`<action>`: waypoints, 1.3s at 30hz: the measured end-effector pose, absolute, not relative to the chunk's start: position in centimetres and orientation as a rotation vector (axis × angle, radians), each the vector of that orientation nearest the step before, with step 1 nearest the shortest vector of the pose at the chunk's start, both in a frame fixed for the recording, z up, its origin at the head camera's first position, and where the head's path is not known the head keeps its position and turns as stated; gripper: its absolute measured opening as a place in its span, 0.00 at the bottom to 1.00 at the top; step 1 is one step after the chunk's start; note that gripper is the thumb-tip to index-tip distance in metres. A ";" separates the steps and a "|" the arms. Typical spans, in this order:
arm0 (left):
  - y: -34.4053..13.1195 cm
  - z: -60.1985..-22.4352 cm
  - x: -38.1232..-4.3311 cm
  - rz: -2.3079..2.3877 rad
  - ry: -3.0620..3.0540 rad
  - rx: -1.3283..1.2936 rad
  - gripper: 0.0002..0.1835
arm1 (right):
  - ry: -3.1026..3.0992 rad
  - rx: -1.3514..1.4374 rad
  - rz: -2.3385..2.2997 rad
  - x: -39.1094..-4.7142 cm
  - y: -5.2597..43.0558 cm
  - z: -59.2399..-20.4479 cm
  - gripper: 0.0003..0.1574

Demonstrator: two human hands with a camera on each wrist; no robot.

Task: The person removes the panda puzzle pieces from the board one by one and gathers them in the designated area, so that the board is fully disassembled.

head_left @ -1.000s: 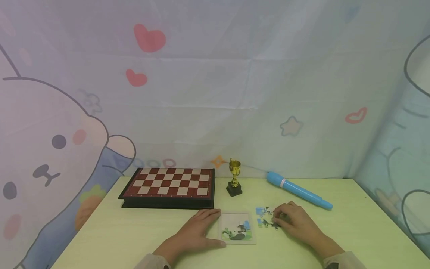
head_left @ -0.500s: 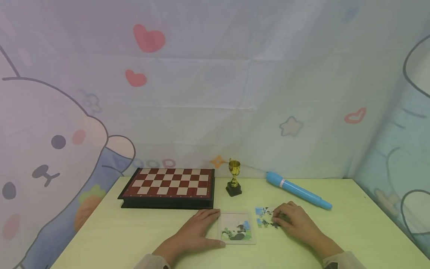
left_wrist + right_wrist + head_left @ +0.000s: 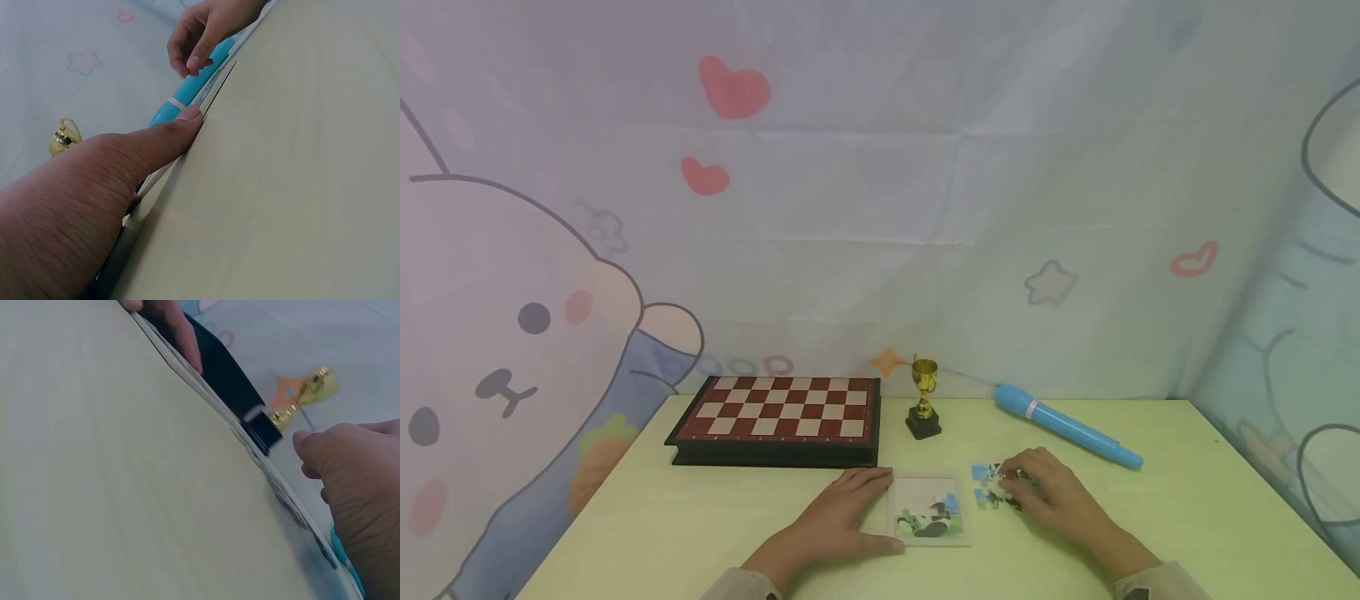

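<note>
A square puzzle tray (image 3: 925,500) lies on the table, its lower part filled with a panda picture and its upper part bare. My left hand (image 3: 842,521) rests at its left side, with the fingertips at the top left corner and the thumb (image 3: 169,137) at the bottom edge. Loose puzzle pieces (image 3: 983,473) in blue, white, black and green lie right of the tray. Above them is my right hand (image 3: 1054,496), fingers loosely bent and partly covering the pieces. In the left wrist view no piece shows between its thumb and fingers.
Behind my left hand lies a red and white chessboard box (image 3: 782,417). A small gold trophy (image 3: 923,396) on a black base stands behind the tray. At the back right is a thick blue pen (image 3: 1067,425). A printed cloth (image 3: 880,208) hangs behind the table.
My right hand has shifted slightly left over the loose pieces, its thumb and fingers a little further apart. My left hand and the tray stay in place.
</note>
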State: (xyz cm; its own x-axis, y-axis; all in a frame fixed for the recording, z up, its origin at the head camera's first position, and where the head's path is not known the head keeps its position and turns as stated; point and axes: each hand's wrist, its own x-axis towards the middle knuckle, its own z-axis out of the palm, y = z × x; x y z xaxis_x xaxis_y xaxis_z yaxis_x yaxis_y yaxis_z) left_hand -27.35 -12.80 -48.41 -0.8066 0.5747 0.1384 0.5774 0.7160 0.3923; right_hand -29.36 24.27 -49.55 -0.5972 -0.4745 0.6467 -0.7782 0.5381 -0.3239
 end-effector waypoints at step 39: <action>-12.7 -48.4 -27.2 -0.686 -2.914 -0.947 0.54 | -2.268 1.255 0.733 -30.0 18.5 -49.4 0.09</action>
